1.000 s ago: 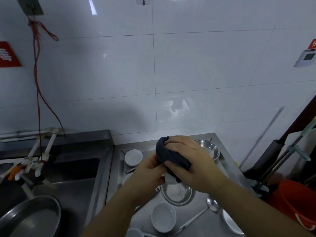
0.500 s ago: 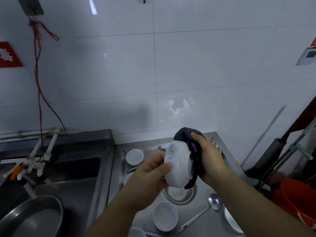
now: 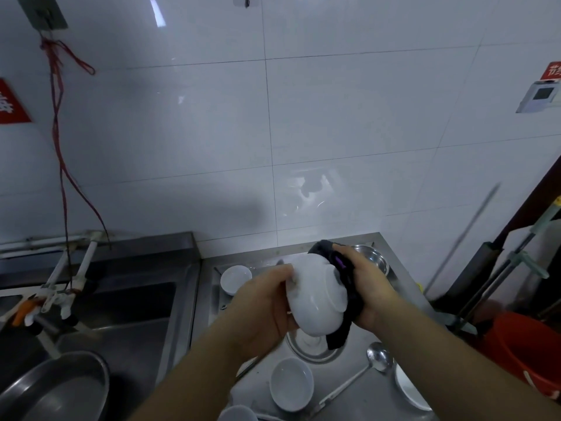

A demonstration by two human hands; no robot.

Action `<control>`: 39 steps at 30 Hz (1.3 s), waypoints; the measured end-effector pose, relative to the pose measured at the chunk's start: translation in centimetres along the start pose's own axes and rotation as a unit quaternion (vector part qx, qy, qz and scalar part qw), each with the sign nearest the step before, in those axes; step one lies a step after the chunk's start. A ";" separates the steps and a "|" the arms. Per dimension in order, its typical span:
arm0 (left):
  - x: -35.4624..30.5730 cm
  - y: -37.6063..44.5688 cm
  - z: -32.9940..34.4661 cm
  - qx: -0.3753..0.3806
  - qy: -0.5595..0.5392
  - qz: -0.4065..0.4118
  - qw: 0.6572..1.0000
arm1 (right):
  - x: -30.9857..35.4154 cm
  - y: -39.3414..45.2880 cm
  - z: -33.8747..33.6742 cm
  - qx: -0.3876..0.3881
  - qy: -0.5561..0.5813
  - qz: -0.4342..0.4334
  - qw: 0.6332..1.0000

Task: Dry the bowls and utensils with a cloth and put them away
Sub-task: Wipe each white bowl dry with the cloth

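Bowl (image 3: pixel 315 296) tipped sideways between hands, left hand (image 3: pixel 267 311) gripping rim, right hand (image 3: pixel 367 287) clutching cloth (image 3: pixel 349 299) against seemingly its base.

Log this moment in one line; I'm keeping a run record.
step: drying bowl | left hand: holds white bowl | right hand: presses dark cloth on its underside | over steel counter

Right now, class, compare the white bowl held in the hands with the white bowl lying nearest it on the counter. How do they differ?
The held bowl is lifted above the counter, gripped by the left hand; the counter bowl rests untouched. The held bowl is tipped, showing its base ring; the counter bowl sits upright, opening up. The right hand presses a dark cloth against the held bowl; nothing covers the counter bowl. Both are plain white.
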State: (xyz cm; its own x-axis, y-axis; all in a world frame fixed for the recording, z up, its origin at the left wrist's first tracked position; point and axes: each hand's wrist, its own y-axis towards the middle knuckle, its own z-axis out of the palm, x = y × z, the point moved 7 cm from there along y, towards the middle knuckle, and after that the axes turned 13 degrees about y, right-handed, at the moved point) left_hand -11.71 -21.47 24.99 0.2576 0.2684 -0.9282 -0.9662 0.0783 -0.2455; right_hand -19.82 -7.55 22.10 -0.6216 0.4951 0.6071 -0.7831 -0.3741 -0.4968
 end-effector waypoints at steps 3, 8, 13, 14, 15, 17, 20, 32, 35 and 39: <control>0.2 0.2 -0.5 -0.034 -0.026 0.008 0.999 | -0.1 0.2 0.0 -0.001 -0.010 0.013 1.000; 1.2 0.0 1.4 -0.043 -0.056 0.051 0.996 | -1.6 0.5 -1.3 -0.010 0.077 0.045 0.996; 1.7 0.6 3.1 -0.052 -0.042 0.080 0.995 | -2.4 0.5 -1.7 -0.017 0.147 0.049 0.988; 1.6 0.6 3.2 -0.049 -0.028 0.078 0.995 | -2.4 0.5 -1.8 -0.020 0.144 0.052 0.988; 1.5 0.6 3.1 -0.050 -0.018 0.073 0.996 | -2.2 0.4 -2.0 -0.024 0.138 0.054 0.989; 1.0 0.8 2.2 -0.048 -0.015 0.055 0.997 | -1.4 0.2 -2.0 -0.032 0.117 0.050 0.991; -0.3 0.9 1.6 -0.014 -0.038 0.028 0.999 | -0.2 0.0 -1.7 -0.043 0.091 0.039 0.994; 0.8 0.6 3.0 -0.054 0.182 0.152 0.970 | -1.6 -1.4 0.2 -0.072 0.176 0.020 0.982; 0.0 0.7 2.2 -0.058 0.133 0.146 0.979 | -0.7 -1.6 0.7 -0.071 0.158 0.022 0.985; -2.0 1.2 1.0 -0.066 0.008 0.103 0.992 | 0.2 -1.6 1.0 -0.072 0.137 0.002 0.988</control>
State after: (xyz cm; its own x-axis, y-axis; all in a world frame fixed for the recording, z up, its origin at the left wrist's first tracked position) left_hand -13.35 -20.95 26.79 0.0554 0.2496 -0.9668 -0.9911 -0.1034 -0.0835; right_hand -18.72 -7.63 23.69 -0.5809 0.6945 0.4246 -0.7579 -0.2712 -0.5934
